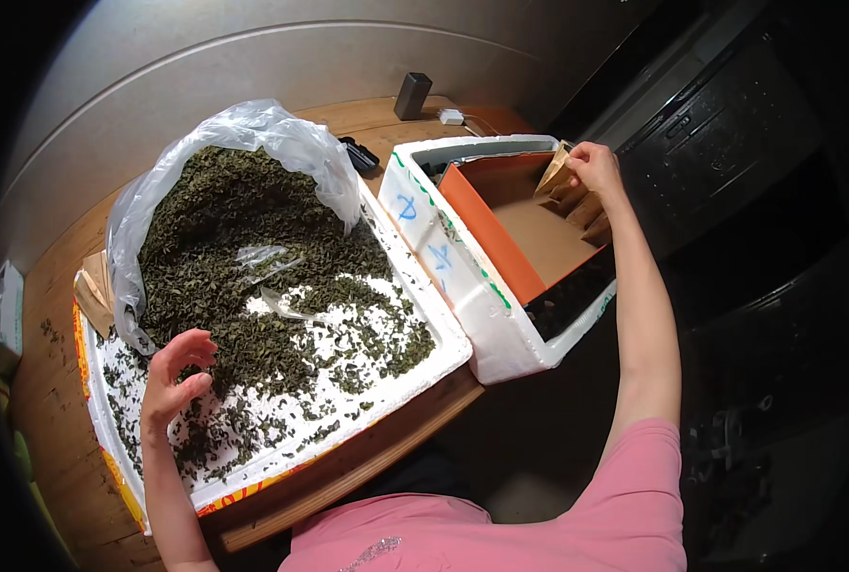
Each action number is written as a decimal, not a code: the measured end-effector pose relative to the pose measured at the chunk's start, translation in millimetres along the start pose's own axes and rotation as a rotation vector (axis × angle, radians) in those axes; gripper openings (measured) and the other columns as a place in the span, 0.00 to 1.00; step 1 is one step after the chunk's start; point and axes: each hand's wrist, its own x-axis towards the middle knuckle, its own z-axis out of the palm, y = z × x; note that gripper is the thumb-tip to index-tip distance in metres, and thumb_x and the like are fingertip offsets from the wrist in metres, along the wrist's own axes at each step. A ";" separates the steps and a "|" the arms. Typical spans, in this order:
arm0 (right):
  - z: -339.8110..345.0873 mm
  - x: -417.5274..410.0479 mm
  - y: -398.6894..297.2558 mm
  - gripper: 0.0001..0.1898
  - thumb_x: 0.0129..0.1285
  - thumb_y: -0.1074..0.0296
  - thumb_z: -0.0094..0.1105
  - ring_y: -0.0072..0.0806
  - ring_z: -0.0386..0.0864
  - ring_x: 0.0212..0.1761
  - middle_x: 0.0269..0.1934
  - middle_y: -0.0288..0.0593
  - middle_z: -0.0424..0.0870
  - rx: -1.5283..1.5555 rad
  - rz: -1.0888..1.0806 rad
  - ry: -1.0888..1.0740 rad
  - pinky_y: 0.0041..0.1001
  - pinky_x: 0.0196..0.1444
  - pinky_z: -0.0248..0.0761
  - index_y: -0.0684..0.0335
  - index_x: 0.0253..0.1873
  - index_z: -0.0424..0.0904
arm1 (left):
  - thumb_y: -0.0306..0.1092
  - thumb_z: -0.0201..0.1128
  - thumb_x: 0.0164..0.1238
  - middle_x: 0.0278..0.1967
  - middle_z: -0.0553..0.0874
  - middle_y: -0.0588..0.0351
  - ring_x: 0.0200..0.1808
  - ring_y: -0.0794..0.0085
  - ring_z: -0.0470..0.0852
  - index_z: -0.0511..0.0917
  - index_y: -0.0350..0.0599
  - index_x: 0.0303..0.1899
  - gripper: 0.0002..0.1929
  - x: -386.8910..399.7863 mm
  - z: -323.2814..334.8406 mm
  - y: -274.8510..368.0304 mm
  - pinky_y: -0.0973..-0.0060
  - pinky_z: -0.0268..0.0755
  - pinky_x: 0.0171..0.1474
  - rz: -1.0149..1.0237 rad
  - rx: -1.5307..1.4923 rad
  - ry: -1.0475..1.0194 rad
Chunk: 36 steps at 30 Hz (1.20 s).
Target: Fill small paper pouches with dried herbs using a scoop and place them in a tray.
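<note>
My right hand (pixel 593 170) grips the top of a brown paper packet (pixel 554 171) at the far right end of an orange cardboard box (pixel 492 236). More brown packets (pixel 583 212) line that side of the box, which sits inside a white foam box (pixel 438 250). Over the near left part of a white foam tray (pixel 424 382), my left hand (pixel 177 375) is empty with its fingers curled apart. Dark green dried leaves, apparently tea (pixel 253 343), cover much of the tray and spill from a clear plastic bag (pixel 127 236). A translucent plastic scoop (pixel 285 306) lies among the leaves.
Brown paper packets (pixel 94 297) stand at the tray's left edge. Behind are a black object (pixel 360 154), a dark upright block (pixel 413 96) and a white adapter (pixel 451 116) with a cable. The wooden table (pixel 353 465) ends just before my body.
</note>
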 end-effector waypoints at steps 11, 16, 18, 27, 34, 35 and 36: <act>25.9 17.1 11.5 0.05 0.62 0.74 0.63 0.22 0.81 0.21 0.25 0.40 0.83 -0.056 -0.008 0.011 0.25 0.26 0.75 0.66 0.41 0.83 | 0.46 0.73 0.52 0.49 0.84 0.53 0.50 0.69 0.83 0.76 0.36 0.60 0.34 -0.2 -3.9 0.3 0.70 0.74 0.58 -0.042 0.027 0.008; 20.7 28.7 24.6 0.05 0.62 0.75 0.62 0.26 0.82 0.21 0.27 0.44 0.85 -0.156 0.004 0.027 0.28 0.26 0.76 0.67 0.42 0.83 | 0.45 0.73 0.53 0.49 0.84 0.53 0.50 0.69 0.83 0.76 0.37 0.60 0.34 2.1 -2.7 -3.5 0.70 0.74 0.58 -0.042 0.024 -0.005; 22.2 32.6 28.0 0.08 0.61 0.76 0.61 0.28 0.84 0.23 0.28 0.47 0.85 -0.263 -0.048 0.078 0.30 0.28 0.76 0.66 0.45 0.83 | 0.45 0.73 0.53 0.49 0.84 0.53 0.50 0.69 0.83 0.76 0.36 0.60 0.34 1.8 -2.1 -2.5 0.70 0.74 0.58 -0.041 0.024 -0.010; 23.2 11.5 20.2 0.18 0.60 0.74 0.61 0.46 0.85 0.46 0.40 0.55 0.86 -0.235 -0.177 0.169 0.36 0.50 0.76 0.60 0.56 0.81 | 0.41 0.73 0.53 0.48 0.84 0.53 0.48 0.70 0.83 0.76 0.36 0.59 0.31 -3.7 -4.1 -8.5 0.71 0.75 0.56 -0.002 0.034 -0.002; 13.7 -72.1 -92.2 0.12 0.69 0.77 0.56 0.24 0.84 0.40 0.39 0.43 0.87 0.090 -0.524 0.269 0.26 0.44 0.77 0.65 0.54 0.82 | 0.37 0.71 0.59 0.46 0.85 0.57 0.45 0.76 0.83 0.77 0.39 0.60 0.27 0.3 -13.1 -9.6 0.74 0.76 0.52 0.054 0.074 -0.006; 17.6 -101.5 -119.8 0.10 0.68 0.80 0.56 0.26 0.83 0.40 0.38 0.42 0.86 0.166 -0.498 0.177 0.26 0.44 0.76 0.67 0.51 0.82 | 0.36 0.70 0.60 0.46 0.85 0.57 0.45 0.76 0.84 0.77 0.40 0.60 0.26 0.0 -14.5 -9.5 0.75 0.77 0.51 0.075 0.074 -0.006; 25.8 -129.7 -144.1 0.09 0.66 0.83 0.56 0.27 0.83 0.38 0.37 0.42 0.85 0.184 -0.635 0.116 0.27 0.43 0.76 0.68 0.48 0.82 | 0.33 0.70 0.60 0.47 0.85 0.56 0.46 0.76 0.84 0.76 0.39 0.60 0.26 -2.7 -18.5 -7.1 0.74 0.77 0.53 0.070 0.087 -0.017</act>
